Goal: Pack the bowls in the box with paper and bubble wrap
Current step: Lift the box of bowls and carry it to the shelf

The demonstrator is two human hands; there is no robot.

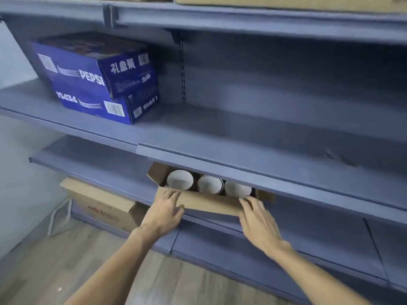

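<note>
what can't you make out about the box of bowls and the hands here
- Head view: back of the cardboard box, hidden by the shelf above.
- How many bowls sit further in: same shelf.
- Left hand thumb: behind the flap.
- Paper, bubble wrap: none seen.

- The shelving is seen in a flat blue-grey throughout
- The open box is shown in plain brown cardboard
- Three bowls are seen with white insides; a dark band can be made out on the outside of the middle one
- Two stacked cartons are printed deep blue with white lettering and white barcode patches
- A second brown carton is marked with red lettering
- The floor is patterned as pale grey-brown wood planks
- A white metal frame is seen beside it
</note>
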